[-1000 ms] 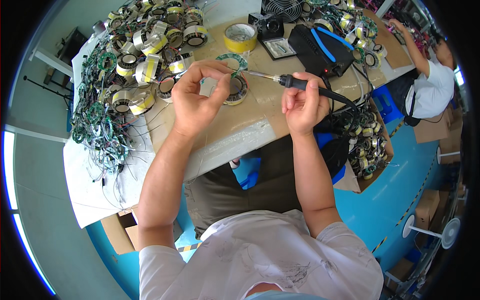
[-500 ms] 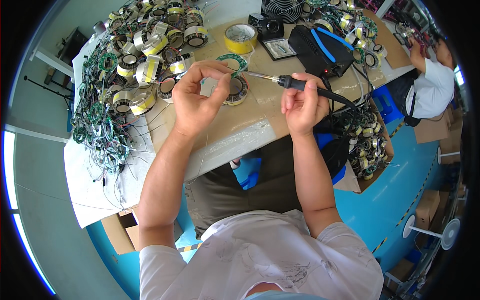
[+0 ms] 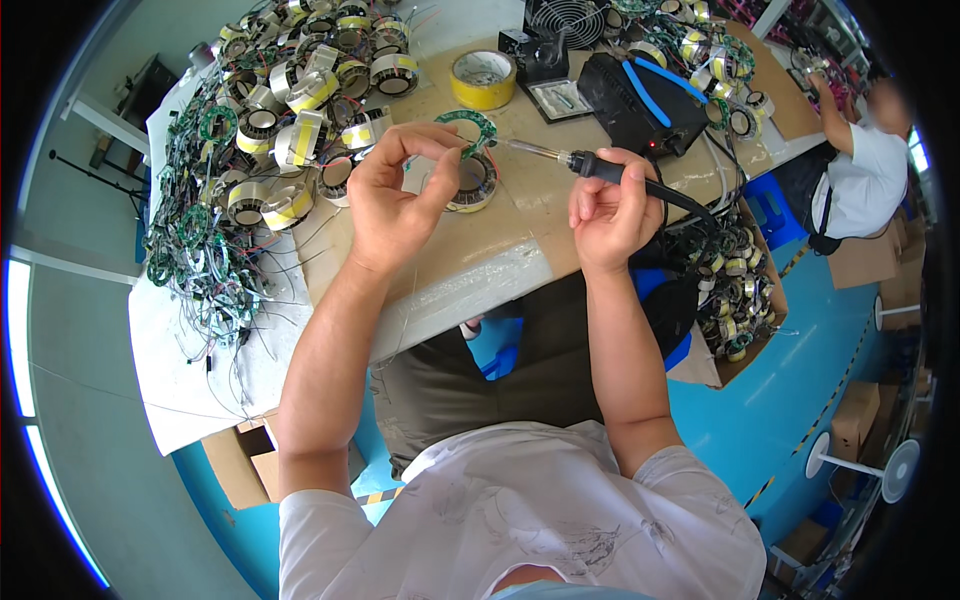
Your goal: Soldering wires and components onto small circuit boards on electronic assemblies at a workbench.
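Between the thumb and fingers of my left hand (image 3: 402,195) is a green ring-shaped circuit board (image 3: 480,128), held above the table. Under it sits a round motor coil (image 3: 476,184) with a black and copper inside, partly covered by my fingers. My right hand (image 3: 615,210) grips a soldering iron (image 3: 597,167) by its black handle. The iron's metal tip points left at the board's right edge; whether it touches cannot be made out. A dark cable runs from the handle back to the right.
A yellow tape roll (image 3: 482,80) stands beyond the board. Right of it are a tip-cleaning tray (image 3: 560,99) and a black soldering station (image 3: 640,110) with blue-handled pliers (image 3: 646,92) on top. Coils (image 3: 293,140) heap at left; a carton of coils (image 3: 735,290) stands right. Another person (image 3: 868,170) sits far right.
My right hand has shifted slightly right with the soldering iron, drawing its tip a little away from the left hand. The left hand and ring board have barely moved.
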A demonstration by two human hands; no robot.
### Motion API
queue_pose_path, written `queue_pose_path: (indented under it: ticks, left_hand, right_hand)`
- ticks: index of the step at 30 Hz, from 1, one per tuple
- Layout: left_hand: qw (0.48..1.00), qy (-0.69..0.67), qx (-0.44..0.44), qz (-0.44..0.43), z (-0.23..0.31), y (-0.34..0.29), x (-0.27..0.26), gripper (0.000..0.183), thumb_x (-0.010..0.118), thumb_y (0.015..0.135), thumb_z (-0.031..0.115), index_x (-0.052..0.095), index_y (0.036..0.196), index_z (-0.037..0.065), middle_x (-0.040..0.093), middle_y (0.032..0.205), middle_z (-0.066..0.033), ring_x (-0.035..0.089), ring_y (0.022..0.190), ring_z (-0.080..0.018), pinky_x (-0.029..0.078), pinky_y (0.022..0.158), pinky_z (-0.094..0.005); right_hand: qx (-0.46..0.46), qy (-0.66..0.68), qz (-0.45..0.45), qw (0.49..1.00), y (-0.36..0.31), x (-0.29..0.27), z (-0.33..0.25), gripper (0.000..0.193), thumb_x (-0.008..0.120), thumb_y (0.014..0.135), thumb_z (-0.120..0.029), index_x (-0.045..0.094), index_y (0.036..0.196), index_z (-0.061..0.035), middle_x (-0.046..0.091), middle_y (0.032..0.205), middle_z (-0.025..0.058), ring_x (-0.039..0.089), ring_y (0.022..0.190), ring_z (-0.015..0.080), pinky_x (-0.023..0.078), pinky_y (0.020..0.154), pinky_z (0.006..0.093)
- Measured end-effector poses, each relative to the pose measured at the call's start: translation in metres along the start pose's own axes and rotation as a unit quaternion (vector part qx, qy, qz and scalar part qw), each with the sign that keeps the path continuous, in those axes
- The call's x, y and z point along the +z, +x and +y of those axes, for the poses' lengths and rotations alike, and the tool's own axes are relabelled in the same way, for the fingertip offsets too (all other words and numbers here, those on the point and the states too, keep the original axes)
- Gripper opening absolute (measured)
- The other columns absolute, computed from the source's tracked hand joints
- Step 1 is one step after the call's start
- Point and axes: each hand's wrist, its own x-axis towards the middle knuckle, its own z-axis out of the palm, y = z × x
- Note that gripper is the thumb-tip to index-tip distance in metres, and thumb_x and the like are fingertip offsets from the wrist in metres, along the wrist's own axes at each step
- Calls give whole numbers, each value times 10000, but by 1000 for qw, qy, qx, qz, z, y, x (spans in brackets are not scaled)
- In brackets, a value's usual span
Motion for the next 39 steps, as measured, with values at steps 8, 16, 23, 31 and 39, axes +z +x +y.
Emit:
queue_pose_path:
  ticks: [8,16,23,31,39]
  left_hand:
    - [1000,-7,4,-2,-1,2,0,77,671,860,-60,619,897,-15,704,1004,-110,651,1018,-196,485,946,-321]
    - [1000,15,4,-18,-2,-1,-2,88,653,879,-80,617,931,-19,696,1045,-130,629,1083,-232,469,984,-362]
    - [1000,19,20,16,-7,-3,-2,93,702,843,-37,621,870,0,701,984,-111,665,1009,-217,503,908,-324]
    - [999,41,22,25,-9,-3,-3,88,698,824,-20,631,872,11,719,987,-120,686,989,-216,523,897,-326]
    - [999,11,7,33,-7,-1,-4,81,696,862,-14,620,889,-8,719,988,-118,678,1013,-211,509,923,-323]
  right_hand:
    - [0,7,-2,1000,3,-1,1,332,447,1058,-284,588,1060,16,540,639,57,440,441,89,373,372,240]
    - [-113,-380,-142,907,42,12,14,279,678,937,-91,661,1212,-47,638,855,100,635,730,194,479,614,310]
    - [-131,-471,-68,869,63,19,19,224,696,937,-162,697,1125,-41,633,801,107,573,634,212,473,599,314]
    - [-38,-447,61,892,92,17,45,280,696,940,-203,698,1119,12,704,836,87,648,734,130,514,627,271]
    - [302,-185,59,933,74,38,19,217,588,983,-118,695,1095,33,697,896,92,493,526,65,327,409,235]
